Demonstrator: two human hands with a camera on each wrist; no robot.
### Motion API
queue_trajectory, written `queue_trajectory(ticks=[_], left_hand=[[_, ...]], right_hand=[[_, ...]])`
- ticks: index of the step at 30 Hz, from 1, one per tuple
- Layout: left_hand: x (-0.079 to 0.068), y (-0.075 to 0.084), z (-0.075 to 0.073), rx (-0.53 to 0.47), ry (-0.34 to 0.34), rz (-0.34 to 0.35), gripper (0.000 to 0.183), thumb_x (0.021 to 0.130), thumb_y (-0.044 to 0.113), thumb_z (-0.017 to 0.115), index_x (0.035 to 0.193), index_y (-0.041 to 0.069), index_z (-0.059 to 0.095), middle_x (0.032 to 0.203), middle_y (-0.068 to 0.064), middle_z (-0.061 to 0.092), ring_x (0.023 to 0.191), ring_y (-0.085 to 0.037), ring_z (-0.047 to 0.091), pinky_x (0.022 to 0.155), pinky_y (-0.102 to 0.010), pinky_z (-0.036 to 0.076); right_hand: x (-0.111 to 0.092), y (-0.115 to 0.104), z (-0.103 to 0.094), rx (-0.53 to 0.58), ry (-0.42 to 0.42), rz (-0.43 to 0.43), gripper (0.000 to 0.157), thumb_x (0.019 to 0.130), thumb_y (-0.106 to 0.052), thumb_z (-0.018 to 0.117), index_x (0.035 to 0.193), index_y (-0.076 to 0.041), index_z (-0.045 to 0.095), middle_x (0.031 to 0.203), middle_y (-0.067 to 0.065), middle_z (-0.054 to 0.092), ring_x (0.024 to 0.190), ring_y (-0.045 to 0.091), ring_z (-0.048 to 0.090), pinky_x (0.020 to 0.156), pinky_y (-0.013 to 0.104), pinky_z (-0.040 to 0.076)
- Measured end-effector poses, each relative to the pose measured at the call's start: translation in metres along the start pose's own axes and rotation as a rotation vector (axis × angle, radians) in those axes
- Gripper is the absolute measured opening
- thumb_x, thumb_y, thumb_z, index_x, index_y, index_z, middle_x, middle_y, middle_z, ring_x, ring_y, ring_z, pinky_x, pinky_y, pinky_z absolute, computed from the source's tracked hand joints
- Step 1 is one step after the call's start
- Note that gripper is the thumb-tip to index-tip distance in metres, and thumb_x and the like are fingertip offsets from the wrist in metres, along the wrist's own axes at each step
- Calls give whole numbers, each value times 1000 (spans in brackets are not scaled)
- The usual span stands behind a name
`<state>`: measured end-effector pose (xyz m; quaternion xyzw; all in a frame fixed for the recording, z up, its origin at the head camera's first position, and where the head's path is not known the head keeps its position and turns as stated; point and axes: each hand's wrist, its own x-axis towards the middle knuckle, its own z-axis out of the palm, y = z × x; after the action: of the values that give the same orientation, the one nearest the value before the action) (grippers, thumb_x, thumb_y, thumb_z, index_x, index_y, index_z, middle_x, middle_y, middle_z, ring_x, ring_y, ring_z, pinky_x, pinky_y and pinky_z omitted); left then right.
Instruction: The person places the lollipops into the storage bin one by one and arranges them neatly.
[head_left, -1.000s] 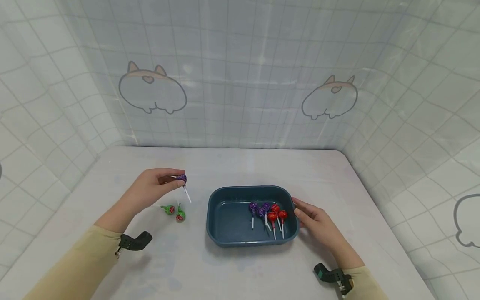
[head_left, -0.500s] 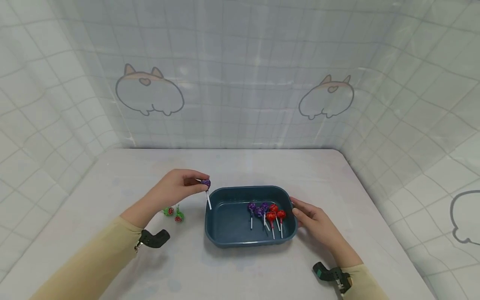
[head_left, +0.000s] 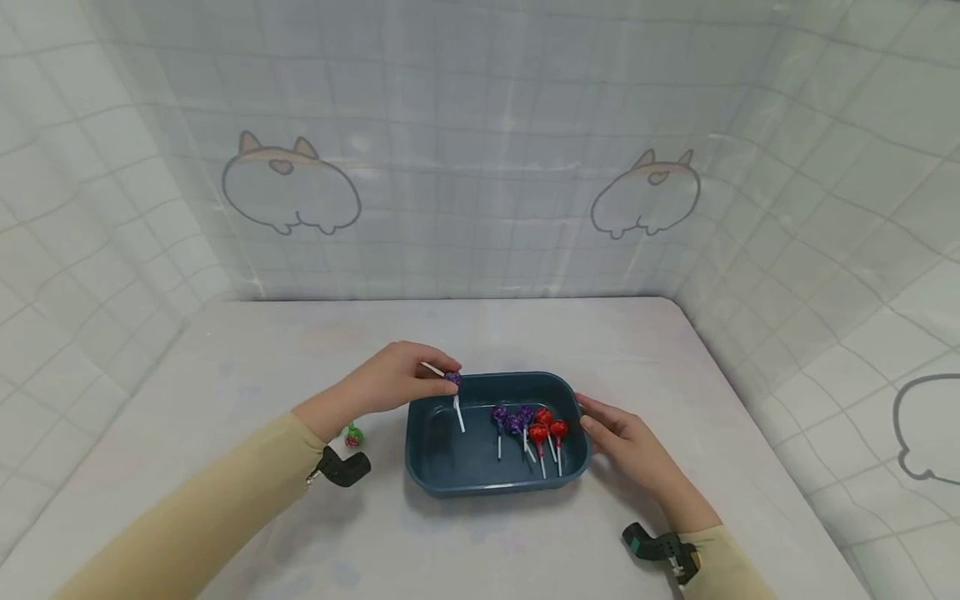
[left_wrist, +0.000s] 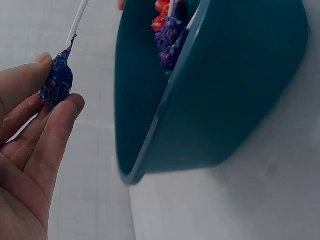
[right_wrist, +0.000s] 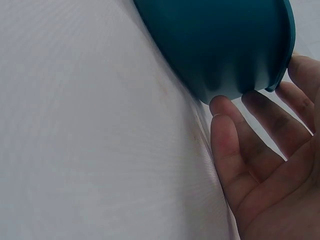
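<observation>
My left hand [head_left: 397,379] pinches a purple-wrapped lollipop [left_wrist: 61,77] by its candy head, over the left rear rim of a dark teal tray [head_left: 457,486]. In the head view its white stick points down. My right hand [head_left: 633,450] rests against the tray's right end, its fingers fairly loose on the outer wall and its thumb near the rim. Inside, toward the right, lie several purple lollipops [head_left: 514,423] beside red lollipops [head_left: 538,433], sticks toward me. Left of the tray a green-and-red lollipop [head_left: 353,437] lies on the table, partly behind my left wrist.
A pale tabletop [head_left: 480,558] spreads around the tray. Behind it and at both sides hangs a white checked curtain [head_left: 480,167] with cartoon animal prints. Each wrist carries a black camera mount [head_left: 341,468].
My left hand has carried the purple lollipop rightward from near the green lollipops to above the tray. One green lollipop is now hidden behind that arm. My right hand stays at the tray.
</observation>
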<state>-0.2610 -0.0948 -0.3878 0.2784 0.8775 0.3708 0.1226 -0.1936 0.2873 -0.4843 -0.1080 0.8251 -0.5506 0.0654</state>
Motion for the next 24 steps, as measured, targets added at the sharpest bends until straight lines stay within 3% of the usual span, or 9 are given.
queue_trajectory(ticks=[7, 14, 24], left_hand=[[15, 6, 11, 88, -46, 33, 37, 91, 36, 73, 123, 16, 71, 114, 6, 70, 102, -14, 68, 84, -33, 56], [25, 6, 24, 104, -107, 44, 37, 91, 35, 72, 121, 13, 71, 113, 5, 70, 97, -8, 68, 82, -29, 56], [37, 8, 38, 207, -188, 43, 31, 89, 35, 76, 111, 14, 74, 98, 12, 69, 89, -2, 64, 80, -25, 53]], right_hand=[[1, -3, 4, 18, -2, -2, 46, 100, -30, 61, 145, -19, 52, 143, 9, 52, 110, 23, 64, 78, 30, 57], [2, -1, 5, -18, -2, 7, 47, 99, -36, 61, 143, -23, 54, 142, 8, 54, 110, 21, 65, 79, 29, 57], [2, -6, 7, -16, -4, 7, 48, 99, -37, 61, 144, -21, 53, 143, 8, 53, 109, 19, 65, 79, 29, 57]])
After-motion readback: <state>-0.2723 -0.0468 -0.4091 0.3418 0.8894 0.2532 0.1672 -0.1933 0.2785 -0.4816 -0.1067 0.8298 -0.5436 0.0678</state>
